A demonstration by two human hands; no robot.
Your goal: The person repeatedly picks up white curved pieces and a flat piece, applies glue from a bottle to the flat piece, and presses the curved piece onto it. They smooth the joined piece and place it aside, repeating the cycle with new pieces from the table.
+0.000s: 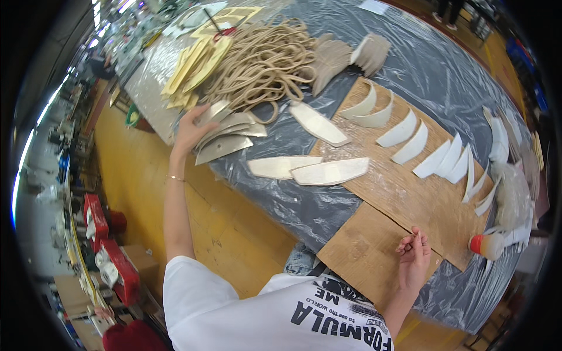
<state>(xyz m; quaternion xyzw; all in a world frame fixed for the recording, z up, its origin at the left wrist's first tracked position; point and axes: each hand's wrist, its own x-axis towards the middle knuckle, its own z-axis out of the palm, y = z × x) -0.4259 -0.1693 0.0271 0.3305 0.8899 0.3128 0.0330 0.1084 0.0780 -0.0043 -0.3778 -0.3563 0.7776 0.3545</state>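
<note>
At the table's left edge my left hand (192,130) is closed on a pale flat piece (214,112) at the top of a fanned stack of silvery-cream pieces (225,145). To its right lie three elongated cream panels: one slanted (319,124), two overlapping lower down, the nearer one (331,172) on top. My right hand (414,253) hovers over the near part of a brown board (366,245), its fingers curled and bunched together; anything in them is too small to make out. Several curved white strips (404,128) stand spaced out along the board.
Behind the stack lie a heap of tan cord loops (263,61), yellow strips (190,70) and bundled greyish strips (331,58). A red-and-white container (486,244) stands at the right edge. Dark plastic sheeting (281,205) covers the table; red bins (120,272) stand at left.
</note>
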